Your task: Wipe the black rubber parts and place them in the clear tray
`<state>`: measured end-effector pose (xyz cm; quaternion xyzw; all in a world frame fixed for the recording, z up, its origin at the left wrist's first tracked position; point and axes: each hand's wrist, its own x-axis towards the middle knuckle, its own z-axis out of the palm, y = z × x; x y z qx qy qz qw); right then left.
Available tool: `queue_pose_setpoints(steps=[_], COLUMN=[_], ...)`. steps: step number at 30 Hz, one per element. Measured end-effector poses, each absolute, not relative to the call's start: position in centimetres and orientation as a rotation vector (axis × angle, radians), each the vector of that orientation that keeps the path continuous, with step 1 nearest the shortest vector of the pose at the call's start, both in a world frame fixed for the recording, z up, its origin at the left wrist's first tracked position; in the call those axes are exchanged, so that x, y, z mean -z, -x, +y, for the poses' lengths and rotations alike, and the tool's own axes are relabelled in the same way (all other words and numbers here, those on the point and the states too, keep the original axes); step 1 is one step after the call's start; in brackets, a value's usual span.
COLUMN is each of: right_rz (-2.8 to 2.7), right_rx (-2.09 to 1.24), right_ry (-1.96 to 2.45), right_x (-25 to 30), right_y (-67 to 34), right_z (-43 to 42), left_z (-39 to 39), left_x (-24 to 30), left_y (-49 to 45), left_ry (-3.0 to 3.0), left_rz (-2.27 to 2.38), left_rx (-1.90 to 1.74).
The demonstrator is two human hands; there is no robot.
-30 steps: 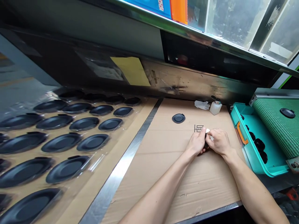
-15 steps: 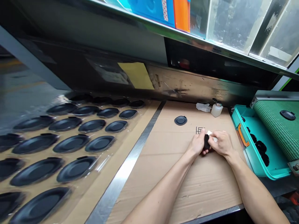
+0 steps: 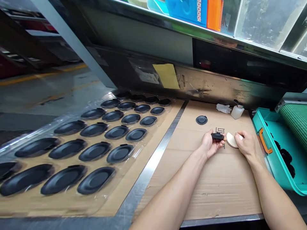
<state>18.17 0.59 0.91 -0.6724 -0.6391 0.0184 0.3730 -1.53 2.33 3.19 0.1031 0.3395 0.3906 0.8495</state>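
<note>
A round black plastic part [image 3: 217,136] is held, seen nearly edge-on, in the fingers of my left hand [image 3: 209,144]. Just right of it, my right hand [image 3: 247,143] grips a cream-coloured round pad [image 3: 231,141], which is apart from the black part. Both hands are over the cardboard sheet [image 3: 192,179]. Behind them, a similar black part [image 3: 201,120] with a small tab lies on the cardboard.
On the left, a clear plastic tray [image 3: 103,199] holds rows of black parts. A bottle [image 3: 237,111] and crumpled white tissue [image 3: 223,108] stand at the back. To the right are a teal bin [image 3: 297,188] with black pieces and a green conveyor belt [image 3: 296,116].
The hands have moved apart; the pad has come away from the black part, which is now tilted nearly flat. The view has swung left, showing more of the tray.
</note>
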Motion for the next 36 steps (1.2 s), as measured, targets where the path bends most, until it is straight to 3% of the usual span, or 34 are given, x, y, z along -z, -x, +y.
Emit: queue_pose_setpoints(steps=[11,19,36], right_rz=[-1.968,-2.071,-2.216], right_rx=[-0.143,0.009,0.281], right_ry=[1.414,1.494,1.463], right_x=[-2.6,-2.2,-2.8], right_y=[-15.3,-15.1,-14.6], right_z=[-0.8,-1.0,-1.2], left_z=[1.7,0.9,0.3], left_x=[-1.7,0.1,-0.7], left_y=[-0.3,-1.3,-1.2], left_ry=[-0.507,-1.016,-1.137], left_rz=[0.797,0.989,1.104], left_rx=[-0.916,-0.947,-0.867])
